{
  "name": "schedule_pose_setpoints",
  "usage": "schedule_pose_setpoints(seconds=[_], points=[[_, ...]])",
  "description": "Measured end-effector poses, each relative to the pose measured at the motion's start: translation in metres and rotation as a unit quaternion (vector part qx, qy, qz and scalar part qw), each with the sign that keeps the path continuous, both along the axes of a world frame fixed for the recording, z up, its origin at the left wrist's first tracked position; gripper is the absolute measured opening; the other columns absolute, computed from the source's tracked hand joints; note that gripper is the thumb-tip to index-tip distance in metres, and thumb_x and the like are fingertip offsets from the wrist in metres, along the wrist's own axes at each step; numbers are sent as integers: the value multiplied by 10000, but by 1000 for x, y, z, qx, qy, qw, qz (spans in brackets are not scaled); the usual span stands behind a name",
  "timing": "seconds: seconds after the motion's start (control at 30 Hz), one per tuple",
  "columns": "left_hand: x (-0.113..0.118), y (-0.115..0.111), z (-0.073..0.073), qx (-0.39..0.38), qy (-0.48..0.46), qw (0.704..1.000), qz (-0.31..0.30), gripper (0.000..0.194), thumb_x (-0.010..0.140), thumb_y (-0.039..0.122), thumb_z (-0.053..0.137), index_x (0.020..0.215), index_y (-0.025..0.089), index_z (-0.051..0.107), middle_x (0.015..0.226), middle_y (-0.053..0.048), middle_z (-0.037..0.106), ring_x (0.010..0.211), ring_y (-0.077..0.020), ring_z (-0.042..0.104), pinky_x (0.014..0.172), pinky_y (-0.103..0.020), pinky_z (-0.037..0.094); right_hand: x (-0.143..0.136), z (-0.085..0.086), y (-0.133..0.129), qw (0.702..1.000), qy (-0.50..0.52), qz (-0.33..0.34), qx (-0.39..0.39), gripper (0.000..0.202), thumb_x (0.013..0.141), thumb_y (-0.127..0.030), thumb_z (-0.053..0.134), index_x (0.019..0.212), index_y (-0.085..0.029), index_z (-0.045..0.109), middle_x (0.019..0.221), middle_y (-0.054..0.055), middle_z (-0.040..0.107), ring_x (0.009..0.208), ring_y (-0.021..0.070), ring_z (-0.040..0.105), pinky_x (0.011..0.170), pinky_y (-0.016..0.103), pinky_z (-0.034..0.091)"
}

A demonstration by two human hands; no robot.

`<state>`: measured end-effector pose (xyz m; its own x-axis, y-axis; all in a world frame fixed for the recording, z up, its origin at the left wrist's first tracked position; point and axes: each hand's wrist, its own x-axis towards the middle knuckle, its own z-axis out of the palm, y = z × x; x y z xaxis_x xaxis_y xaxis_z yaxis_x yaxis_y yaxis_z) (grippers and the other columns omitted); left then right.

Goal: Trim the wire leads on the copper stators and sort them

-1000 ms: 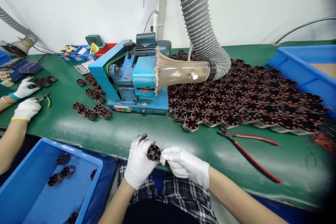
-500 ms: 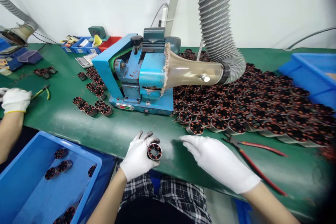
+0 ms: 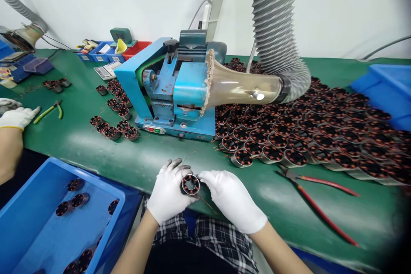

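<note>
- Two gloved hands meet at the near edge of the green worktop (image 3: pixel 96 145): the left hand (image 3: pixel 168 197) is curled around a small wound stator (image 3: pixel 190 184), its open face turned up toward the camera.
- Right hand (image 3: pixel 233 199) lies just beside it, fingertips touching the stator's right side, fingers loosely bent and clasping nothing else; thin copper wire ends trail from the stator below the hands.
- Blue bin (image 3: pixel 38 231) at lower left, below the worktop edge, holds several loose stators (image 3: pixel 74 192) scattered on its floor.
- Dense rows of stators (image 3: pixel 305 128) cover the worktop to the right, behind red-handled cutters (image 3: pixel 321 197).
- Blue machine (image 3: pixel 173 90) stands at the centre, with a ribbed hose (image 3: pixel 276 30) and clear funnel (image 3: pixel 240 87) at its right side.
- Smaller group of stators (image 3: pixel 114 115) sits left of the machine.
- Another blue bin (image 3: pixel 385 90) stands at far right; its contents cannot be seen.
- Small blue and red trays (image 3: pixel 112 53) at the back hold odd items too small to tell.
- Co-worker's gloved hand (image 3: pixel 17 116) rests at far left, near green-handled pliers (image 3: pixel 48 111).
</note>
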<state>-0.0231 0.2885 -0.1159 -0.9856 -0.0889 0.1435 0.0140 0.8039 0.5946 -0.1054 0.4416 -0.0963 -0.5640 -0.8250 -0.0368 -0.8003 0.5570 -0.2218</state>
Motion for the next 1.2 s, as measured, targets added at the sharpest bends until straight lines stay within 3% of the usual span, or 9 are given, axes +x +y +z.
schedule_pose_setpoints(seconds=[0.17,0.37,0.5,0.63,0.83,0.93,1.03,1.13,1.2], points=[[1,0,0,-1,3,1000,2,457,553,317,758,957,225,565,1044,-37,632,1154,-276,467,1037,-469,278,4,-6,17,996,-67,-47,25,252,873,-133,398,870,-222,634,671,9,662,587,162,606,555,262,387],[1,-1,0,-4,1,1000,-1,487,555,331,763,977,219,548,1050,-32,628,1158,-261,466,1050,-447,269,10,6,27,980,-23,-88,-175,221,904,-222,403,1028,-184,582,1011,54,659,862,165,626,782,286,454],[2,0,0,-5,1,1000,0,447,594,304,725,989,214,538,1055,-39,623,1164,-255,461,1049,-442,267,23,6,13,995,-50,-25,-86,191,899,-193,407,988,-176,576,833,35,677,655,154,625,605,272,432],[3,2,0,-4,8,1000,12,449,607,293,701,1012,209,529,1073,-66,613,1155,-276,467,1023,-462,294,32,-7,13,998,35,8,-47,202,835,-67,417,873,-162,592,647,22,604,540,160,534,549,299,328],[3,0,1,1,-9,1000,-14,425,602,306,711,981,215,541,1049,-54,622,1182,-287,443,1045,-469,259,12,-11,31,989,91,117,1,393,712,60,410,976,-152,608,629,30,584,525,154,477,516,300,251],[3,-2,2,2,-16,1000,-19,436,577,274,726,971,218,548,1036,-47,628,1177,-288,451,1042,-478,262,-13,-6,36,990,-100,77,-55,243,830,-71,432,884,-179,643,691,28,632,590,147,535,552,270,338],[3,-4,1,5,-10,1000,-26,474,549,269,748,977,220,548,1037,-38,632,1167,-272,464,1040,-463,282,-30,-1,41,936,-318,-66,-137,277,905,-309,397,925,-171,636,663,19,642,542,132,550,507,240,400],[4,-6,0,5,4,999,-31,511,533,256,756,995,212,541,1050,-44,628,1167,-263,467,1041,-447,296,-26,2,41,919,-295,-154,-211,298,888,-353,424,1027,-157,599,802,54,666,669,155,599,599,264,470],[4,-6,0,4,8,999,-32,506,539,263,752,997,206,543,1051,-53,628,1162,-270,470,1041,-453,296,-12,2,34,951,-201,-77,-224,276,861,-288,485,1100,-176,568,1050,81,625,933,193,573,801,319,452]])
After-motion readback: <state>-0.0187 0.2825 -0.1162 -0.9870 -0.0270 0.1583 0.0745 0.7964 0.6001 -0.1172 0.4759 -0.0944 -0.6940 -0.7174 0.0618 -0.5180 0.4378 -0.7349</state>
